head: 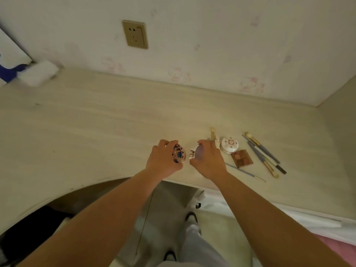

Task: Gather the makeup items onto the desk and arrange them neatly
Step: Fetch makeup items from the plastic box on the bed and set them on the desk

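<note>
My left hand [163,158] grips a round compact [179,154] patterned in blue and pink, just above the pale wooden desk [96,122]. Close to its right, my right hand [209,160] holds a lilac bottle with a metallic neck [195,153]. Right of that hand lie a round white floral compact [230,144], a brown eyeshadow palette [241,158], several blue-handled makeup brushes [264,153] and one thin brush [245,172]. A gold-coloured stick [212,132] and a small white item [217,142] show behind my right hand's fingers.
The wall with a gold socket [135,34] backs the desk. A white box with blue marks [25,72] sits at the far left. The desk's front edge curves around my legs. A pink cloth [339,247] lies at lower right.
</note>
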